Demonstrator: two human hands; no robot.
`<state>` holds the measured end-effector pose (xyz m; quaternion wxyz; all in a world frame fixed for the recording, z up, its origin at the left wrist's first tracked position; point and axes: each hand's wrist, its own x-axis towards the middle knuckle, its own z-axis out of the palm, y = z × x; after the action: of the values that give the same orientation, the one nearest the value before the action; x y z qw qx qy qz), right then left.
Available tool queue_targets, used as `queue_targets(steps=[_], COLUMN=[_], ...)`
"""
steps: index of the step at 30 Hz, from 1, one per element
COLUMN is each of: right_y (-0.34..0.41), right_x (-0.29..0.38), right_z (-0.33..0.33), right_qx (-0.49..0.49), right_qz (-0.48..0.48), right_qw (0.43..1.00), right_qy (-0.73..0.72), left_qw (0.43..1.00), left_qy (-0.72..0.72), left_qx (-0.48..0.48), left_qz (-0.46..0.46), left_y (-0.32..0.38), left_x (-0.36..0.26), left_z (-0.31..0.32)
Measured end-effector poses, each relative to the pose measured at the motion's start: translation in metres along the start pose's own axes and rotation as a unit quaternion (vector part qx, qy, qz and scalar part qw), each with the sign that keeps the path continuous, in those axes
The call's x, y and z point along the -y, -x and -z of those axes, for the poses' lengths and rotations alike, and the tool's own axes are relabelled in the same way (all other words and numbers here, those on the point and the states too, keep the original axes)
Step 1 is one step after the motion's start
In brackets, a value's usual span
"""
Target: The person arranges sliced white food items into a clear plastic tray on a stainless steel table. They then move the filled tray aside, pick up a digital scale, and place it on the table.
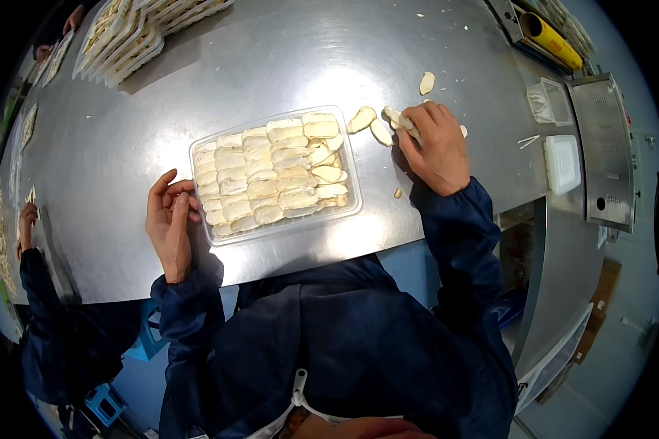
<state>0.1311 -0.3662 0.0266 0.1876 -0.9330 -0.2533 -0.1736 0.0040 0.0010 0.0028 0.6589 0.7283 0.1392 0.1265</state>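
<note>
A clear plastic tray (358, 204) lies on the steel table in front of me, filled with overlapping rows of pale dried slices (263, 188). Along its right side the slices lie less evenly. My left hand (171, 219) rests at the tray's left edge, fingers spread and thumb up, with the fingertips partly behind the rim. To the right of the tray, my right hand (436, 145) has its fingers curled down over a few pale slices (400, 119); its fingertips are partly hidden. Loose slices (381, 132) lie between that hand and the tray, and another slice (426, 83) lies farther back.
Stacked filled trays (137, 49) stand at the back left. A co-worker's hand (27, 219) is at the far left, and another person's hands show at the upper left. A clear container (549, 104), a white lidded box (563, 164) and a steel appliance (604, 153) stand at right.
</note>
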Motion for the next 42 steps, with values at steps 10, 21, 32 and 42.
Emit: queue_targets(steps=[10, 21, 32, 42], right_y=[-0.011, -0.003, 0.001, 0.015], right_x=[-0.028, 0.020, 0.021, 0.005], right_z=[-0.003, -0.012, -0.006, 0.014], right_qx=[0.002, 0.068, 0.016, 0.076], right_qz=[-0.131, 0.076, -0.004, -0.168], right_qw=[0.989, 0.990, 1.000, 0.976], right_qy=[-0.064, -0.093, -0.004, -0.115], left_qw=[1.000, 0.999, 1.000, 1.000], left_qy=[0.025, 0.024, 0.017, 0.026], left_qx=[0.010, 0.018, 0.004, 0.001], left_qz=[0.004, 0.011, 0.008, 0.016], left_y=[0.001, 0.002, 0.002, 0.002], left_x=[0.000, -0.001, 0.000, -0.003], left_z=[0.000, 0.000, 0.000, -0.002])
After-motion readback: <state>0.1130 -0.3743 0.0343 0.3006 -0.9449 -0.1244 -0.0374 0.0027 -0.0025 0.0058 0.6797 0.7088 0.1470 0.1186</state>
